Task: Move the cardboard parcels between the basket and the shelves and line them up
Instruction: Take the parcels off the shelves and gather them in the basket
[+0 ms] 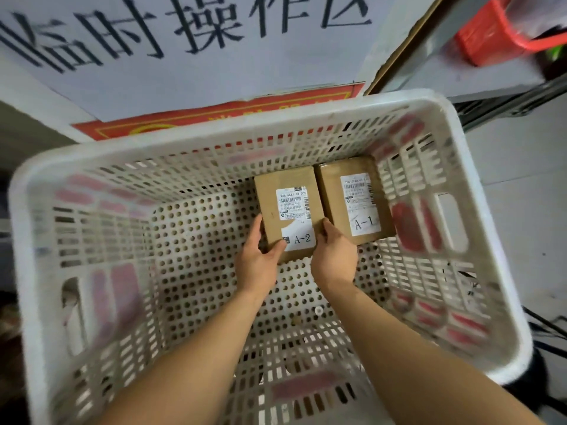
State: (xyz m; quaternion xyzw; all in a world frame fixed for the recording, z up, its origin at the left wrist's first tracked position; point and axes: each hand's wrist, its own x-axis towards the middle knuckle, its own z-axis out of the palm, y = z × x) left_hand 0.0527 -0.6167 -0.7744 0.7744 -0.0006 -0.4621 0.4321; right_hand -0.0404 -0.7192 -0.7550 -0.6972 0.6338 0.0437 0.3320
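Cardboard parcel A-2 [288,214], gripped at its near corners by the left hand [257,265] and right hand [334,256], lies beside parcel A-1 [356,199] at the white basket's [245,130] one-o'clock corner, so lining-up seems barely begun.

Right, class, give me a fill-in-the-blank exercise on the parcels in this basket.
1. Both hands, left hand and right hand, hold the parcel labelled ____.
2. Parcel A-1 lies to the ____ of parcel A-2.
3. The parcels sit in a ____ perforated plastic basket.

Missing words: A-2; right; white
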